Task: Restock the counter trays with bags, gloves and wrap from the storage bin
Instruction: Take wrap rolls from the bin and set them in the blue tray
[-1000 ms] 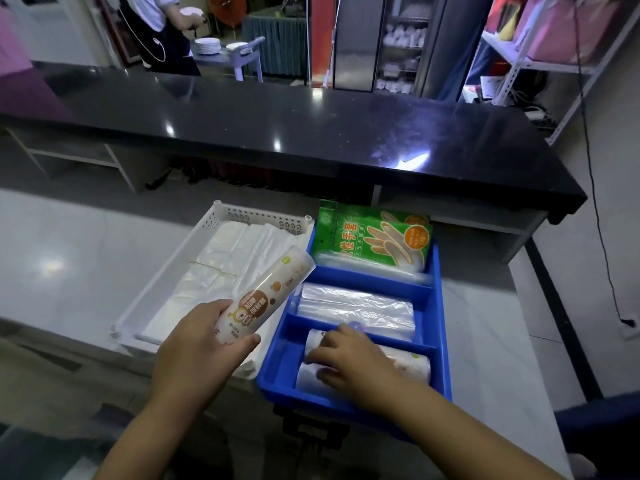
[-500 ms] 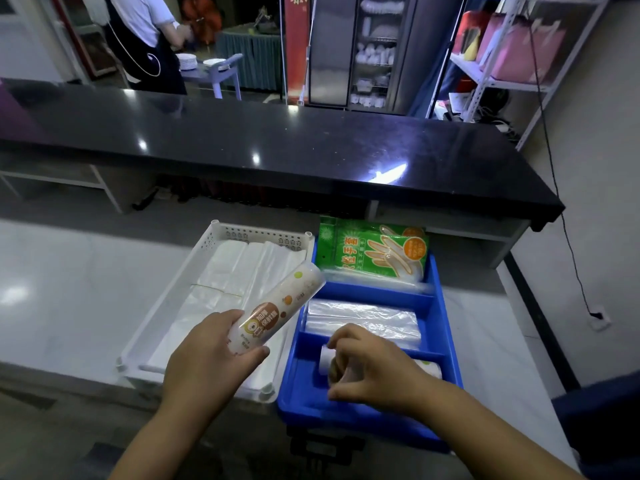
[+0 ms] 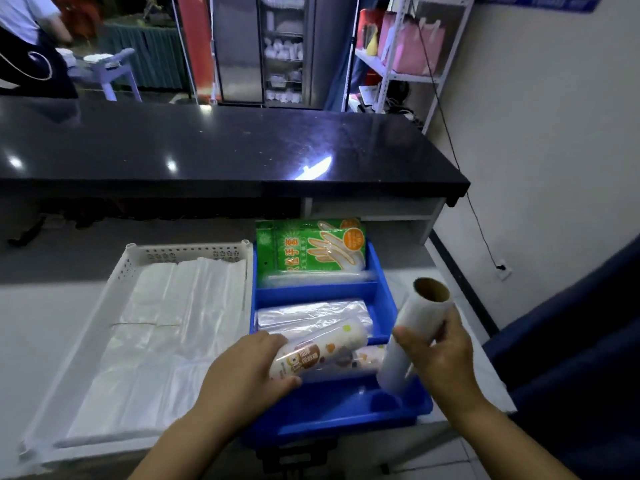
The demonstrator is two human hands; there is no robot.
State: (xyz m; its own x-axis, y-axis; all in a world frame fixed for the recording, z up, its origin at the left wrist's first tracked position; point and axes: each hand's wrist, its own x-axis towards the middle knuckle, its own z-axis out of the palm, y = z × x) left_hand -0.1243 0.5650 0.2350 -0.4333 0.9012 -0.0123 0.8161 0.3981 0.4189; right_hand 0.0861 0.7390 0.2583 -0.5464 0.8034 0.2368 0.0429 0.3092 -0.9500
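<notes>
Blue tray (image 3: 313,291) already holds gloves (image 3: 311,247) and bags (image 3: 313,313); left hand (image 3: 247,370) fingers wrap 1 labelled roll (image 3: 320,348) over its front bin, right hand (image 3: 438,351) grips 1 bare roll (image 3: 414,332) beside.

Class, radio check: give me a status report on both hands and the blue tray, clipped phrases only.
Left hand shut on printed wrap roll, over blue tray front compartment. Right hand shut on plain roll, tilted at tray's right edge. Nothing blocking.

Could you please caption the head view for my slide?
Left hand lowers a printed wrap roll into the blue tray.
</notes>
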